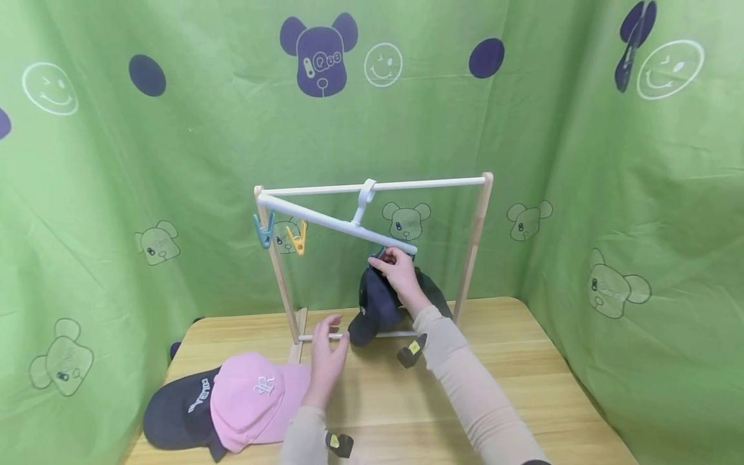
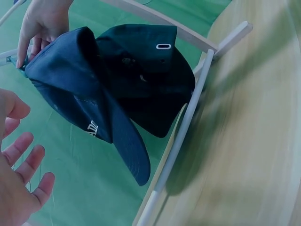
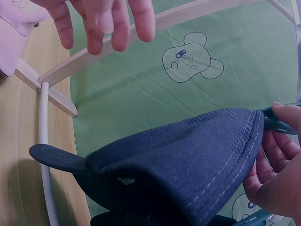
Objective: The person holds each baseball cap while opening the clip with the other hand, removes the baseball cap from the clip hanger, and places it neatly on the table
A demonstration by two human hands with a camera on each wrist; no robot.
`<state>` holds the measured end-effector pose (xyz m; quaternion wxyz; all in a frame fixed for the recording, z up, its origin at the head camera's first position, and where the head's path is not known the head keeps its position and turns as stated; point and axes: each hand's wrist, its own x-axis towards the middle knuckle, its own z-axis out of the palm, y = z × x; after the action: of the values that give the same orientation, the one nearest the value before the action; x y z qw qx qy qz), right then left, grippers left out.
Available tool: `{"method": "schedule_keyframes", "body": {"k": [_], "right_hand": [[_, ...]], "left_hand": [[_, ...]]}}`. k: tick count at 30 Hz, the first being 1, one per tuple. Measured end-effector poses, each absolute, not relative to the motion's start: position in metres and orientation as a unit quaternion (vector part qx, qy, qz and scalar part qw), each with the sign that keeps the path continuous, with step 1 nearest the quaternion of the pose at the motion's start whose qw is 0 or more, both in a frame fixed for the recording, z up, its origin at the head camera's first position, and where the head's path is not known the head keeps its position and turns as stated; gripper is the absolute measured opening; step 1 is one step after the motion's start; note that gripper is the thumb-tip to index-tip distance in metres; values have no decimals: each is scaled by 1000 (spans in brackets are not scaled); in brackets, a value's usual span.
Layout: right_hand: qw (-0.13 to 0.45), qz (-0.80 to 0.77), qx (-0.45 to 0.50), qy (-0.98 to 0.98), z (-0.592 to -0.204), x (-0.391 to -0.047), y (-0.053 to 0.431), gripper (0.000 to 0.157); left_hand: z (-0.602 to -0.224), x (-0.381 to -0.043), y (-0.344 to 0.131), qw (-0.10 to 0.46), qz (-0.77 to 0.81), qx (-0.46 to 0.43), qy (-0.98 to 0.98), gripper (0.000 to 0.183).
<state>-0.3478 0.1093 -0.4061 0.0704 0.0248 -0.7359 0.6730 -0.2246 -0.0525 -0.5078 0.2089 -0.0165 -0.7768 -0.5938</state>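
Note:
My right hand (image 1: 402,274) is raised to the low right end of a white hanger (image 1: 325,221). There its thumb and fingers pinch a teal clip (image 3: 272,124), which meets the edge of a navy cap (image 1: 380,303). The navy cap hangs with its brim downward. Behind it hangs a black cap (image 2: 155,94), partly hidden, near another teal clip (image 3: 254,219). My left hand (image 1: 327,358) hovers apart from the caps, to the left of the navy brim, its fingers loosely spread and holding nothing.
The tilted hanger hooks over the top bar (image 1: 430,184) of a wooden rack. A blue clip (image 1: 265,231) and a yellow clip (image 1: 298,239) hang from its high end. A pink cap (image 1: 244,394) overlaps a dark cap (image 1: 174,413) on the table's left. Green curtains surround the table.

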Motion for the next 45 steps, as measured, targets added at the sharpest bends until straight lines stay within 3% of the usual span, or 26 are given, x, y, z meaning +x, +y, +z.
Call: {"method": "schedule_keyframes", "body": {"k": [12, 31, 45], "right_hand": [[66, 668, 22, -741, -407, -347, 108, 24], [78, 659, 28, -748, -409, -346, 108, 26], [84, 660, 27, -746, -414, -349, 107, 25]], "left_hand": [[-505, -238, -43, 194, -596, -37, -779, 35], [-502, -265, -26, 174, -574, -67, -797, 45], [-501, -273, -19, 187, -554, -71, -808, 29]]}}
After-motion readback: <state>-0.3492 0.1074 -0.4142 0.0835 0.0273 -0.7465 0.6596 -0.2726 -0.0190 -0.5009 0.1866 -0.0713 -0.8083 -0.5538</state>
